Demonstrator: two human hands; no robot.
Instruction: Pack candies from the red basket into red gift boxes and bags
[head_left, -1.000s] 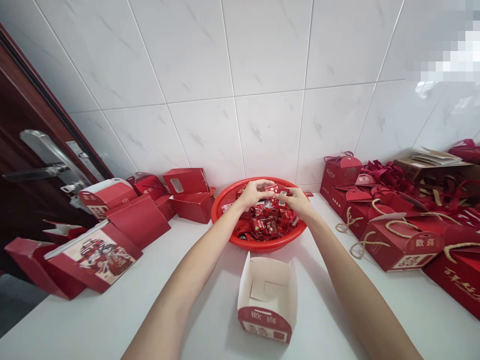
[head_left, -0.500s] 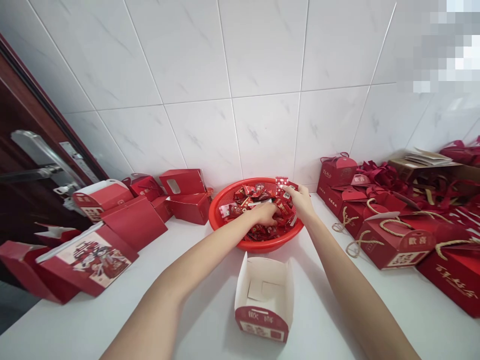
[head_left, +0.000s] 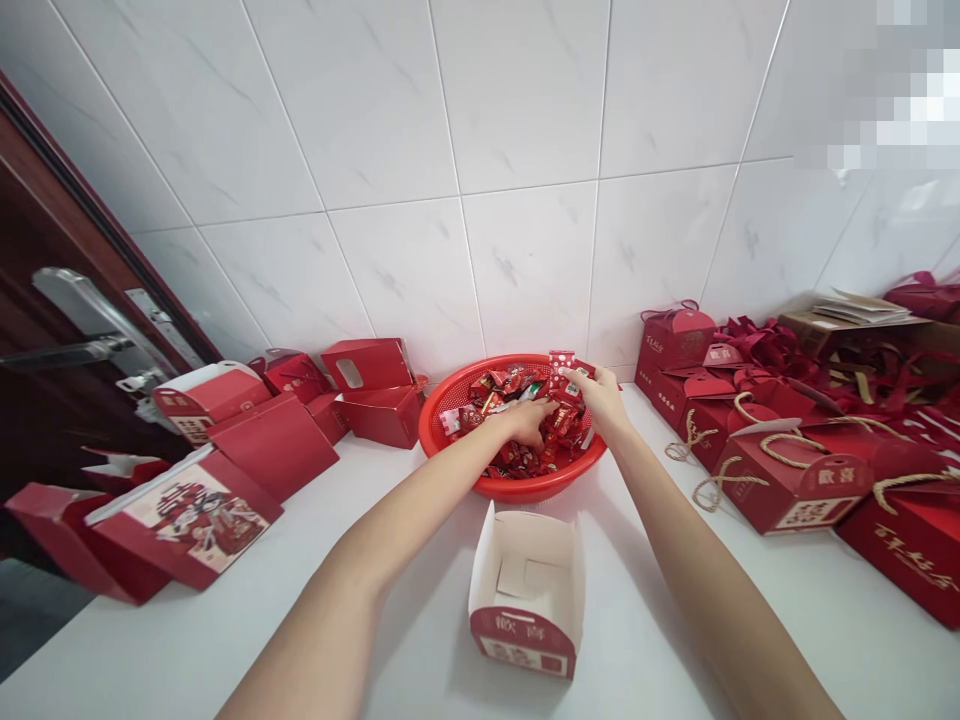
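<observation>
A red plastic basket holds many wrapped candies, mostly red. My left hand is down among them, fingers stretched and apart, with nothing seen in its grasp. At the basket's right rim my right hand pinches a candy in a red wrapper with white dots; another red wrapper shows by the fingers. In front of the basket stands an open gift box, white inside, with red printed sides. Its visible inside holds nothing but the folded bottom flaps.
Red gift boxes stand at left, some with lids up. More boxes with rope handles crowd the right, beside a brown carton with papers on top. A tiled wall closes the back; a door handle is at far left.
My left hand has lifted slightly and its fingers have straightened over the candies. My right hand stays near the rim with the dotted candy. The view has shifted a little.
</observation>
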